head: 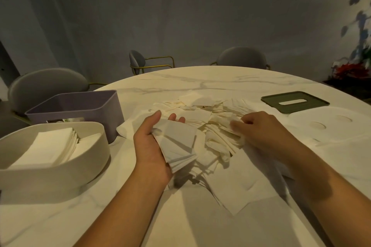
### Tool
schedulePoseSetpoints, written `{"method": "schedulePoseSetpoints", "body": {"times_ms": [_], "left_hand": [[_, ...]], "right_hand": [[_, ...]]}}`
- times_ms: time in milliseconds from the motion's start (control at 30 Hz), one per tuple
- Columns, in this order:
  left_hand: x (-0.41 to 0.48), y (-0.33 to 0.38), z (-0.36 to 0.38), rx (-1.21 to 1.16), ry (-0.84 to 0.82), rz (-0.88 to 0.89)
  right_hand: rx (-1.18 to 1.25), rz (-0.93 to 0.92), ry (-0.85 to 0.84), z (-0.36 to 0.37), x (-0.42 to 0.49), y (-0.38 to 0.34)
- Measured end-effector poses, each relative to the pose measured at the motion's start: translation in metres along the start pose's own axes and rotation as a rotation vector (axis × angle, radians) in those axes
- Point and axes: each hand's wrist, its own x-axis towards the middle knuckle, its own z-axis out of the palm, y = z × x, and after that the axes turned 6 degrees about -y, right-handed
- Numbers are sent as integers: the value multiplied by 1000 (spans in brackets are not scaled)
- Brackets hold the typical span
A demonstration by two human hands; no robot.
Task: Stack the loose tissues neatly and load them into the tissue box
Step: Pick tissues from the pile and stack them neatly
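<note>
White marble-look table point(220, 80), seen from the head camera, strewn at centre with a loose heap of tissues point(212, 138). Left hand point(152, 146) palm-up just at 9 o'clock of the heap, fingers curled under and thumb laid along the edge of a small fanned stack of tissues point(178, 146), gripped and raised a little above the pile. Right hand point(263, 130) palm-down at 3 o'clock of the heap, fingers bent and pinching into the crumpled tissues there; blurred, so cannot tell exactly how many sheets caught. Cream tissue box point(86, 164) at 9 o'clock of the left hand, near the table edge, lidless, already holding a tidy stack of tissues lying inside. Purple box point(104, 104) just behind it at 11 o'clock, touching or nearly so. Dark green slotted lid point(295, 102) lying flat at 2 o'clock, well apart from the boxes. Grey chairs point(48, 84) round the far rim.
</note>
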Motion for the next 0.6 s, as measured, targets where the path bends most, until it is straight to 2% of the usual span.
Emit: {"method": "schedulePoseSetpoints", "body": {"times_ms": [200, 333, 433, 600], "left_hand": [[-1, 0, -1, 0, 13, -13], [-4, -1, 2, 17, 35, 2], [-6, -1, 5, -1, 39, 1], [-6, -1, 6, 42, 63, 15]], "right_hand": [[220, 17, 103, -6, 3, 9], [550, -2, 163, -5, -1, 3], [620, -55, 247, -9, -2, 0], [898, 15, 145, -16, -4, 2]]}}
